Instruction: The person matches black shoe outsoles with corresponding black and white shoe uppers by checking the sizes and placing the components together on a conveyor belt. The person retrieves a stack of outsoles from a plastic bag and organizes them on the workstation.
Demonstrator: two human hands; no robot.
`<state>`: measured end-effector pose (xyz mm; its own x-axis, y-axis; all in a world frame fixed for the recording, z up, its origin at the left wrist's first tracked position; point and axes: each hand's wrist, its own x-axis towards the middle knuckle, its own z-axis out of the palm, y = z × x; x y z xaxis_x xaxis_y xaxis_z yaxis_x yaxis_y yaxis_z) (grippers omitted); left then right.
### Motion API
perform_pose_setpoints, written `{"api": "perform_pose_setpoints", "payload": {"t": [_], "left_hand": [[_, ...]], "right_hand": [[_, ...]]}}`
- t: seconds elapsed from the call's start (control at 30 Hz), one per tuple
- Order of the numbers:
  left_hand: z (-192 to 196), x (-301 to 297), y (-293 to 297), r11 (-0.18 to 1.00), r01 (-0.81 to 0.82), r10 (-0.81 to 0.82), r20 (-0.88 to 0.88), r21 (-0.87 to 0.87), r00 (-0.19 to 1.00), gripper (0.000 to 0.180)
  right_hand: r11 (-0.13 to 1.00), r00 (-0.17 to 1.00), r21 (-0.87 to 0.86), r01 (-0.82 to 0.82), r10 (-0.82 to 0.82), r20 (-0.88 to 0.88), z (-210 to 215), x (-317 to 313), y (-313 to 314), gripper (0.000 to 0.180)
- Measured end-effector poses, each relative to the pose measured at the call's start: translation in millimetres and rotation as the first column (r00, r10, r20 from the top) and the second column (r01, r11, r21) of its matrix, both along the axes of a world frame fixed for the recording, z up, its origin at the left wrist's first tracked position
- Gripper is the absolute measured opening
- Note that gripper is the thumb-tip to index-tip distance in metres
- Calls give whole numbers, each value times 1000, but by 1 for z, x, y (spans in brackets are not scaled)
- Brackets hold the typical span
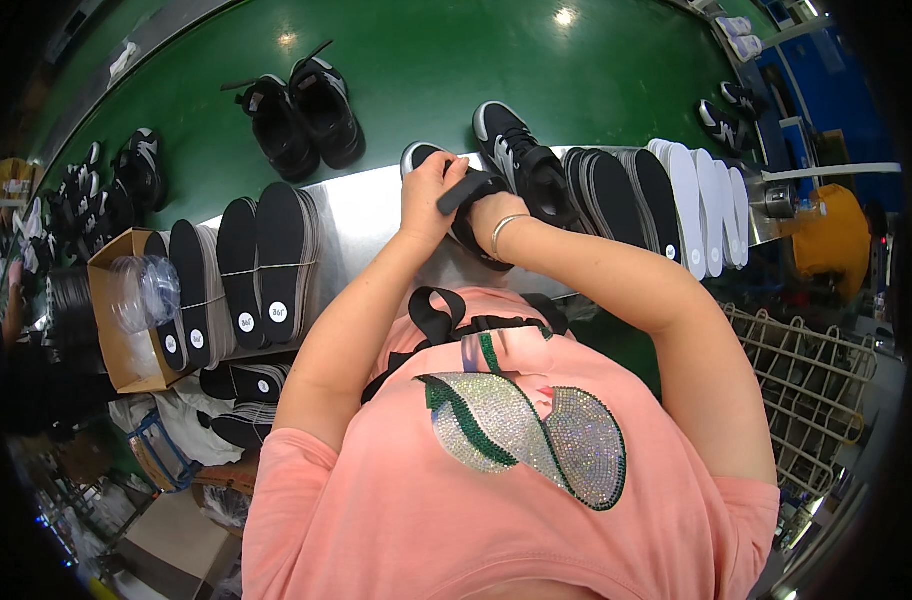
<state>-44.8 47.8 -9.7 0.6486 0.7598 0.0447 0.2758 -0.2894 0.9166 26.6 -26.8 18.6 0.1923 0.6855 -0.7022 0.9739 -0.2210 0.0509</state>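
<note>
A black sneaker (464, 230) with a silver toe is between my hands at the metal edge of the bench, toe pointing away from me. My left hand (432, 196) is closed round its front part, beside the loose black strap (465, 191). My right hand (495, 214), with a bracelet at the wrist, reaches into the shoe's opening; its fingers are hidden inside. The matching sneaker (524, 160) lies just to the right, strap across its top. Right of that stand stacks of black insoles (616, 195) and white insoles (698, 205).
Bundled black insoles (281, 250) stand at the left, beside a cardboard box (128, 345) holding clear plastic pieces. Another pair of black shoes (301, 120) sits farther off on the green surface (416, 70). More shoes (726, 120) lie far right, above a wire rack (791, 390).
</note>
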Motion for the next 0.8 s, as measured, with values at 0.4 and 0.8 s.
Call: {"api": "perform_pose_setpoints", "payload": {"t": [0.4, 0.8], "left_hand": [[-3, 1, -2, 1000, -12, 11, -40, -15, 999, 25], [7, -5, 1, 975, 160, -172, -67, -153, 983, 25]], "right_hand": [[997, 957, -66, -32, 11, -290, 17, 11, -36, 23], [200, -214, -323, 925, -428, -878, -16, 15, -33, 16]]}}
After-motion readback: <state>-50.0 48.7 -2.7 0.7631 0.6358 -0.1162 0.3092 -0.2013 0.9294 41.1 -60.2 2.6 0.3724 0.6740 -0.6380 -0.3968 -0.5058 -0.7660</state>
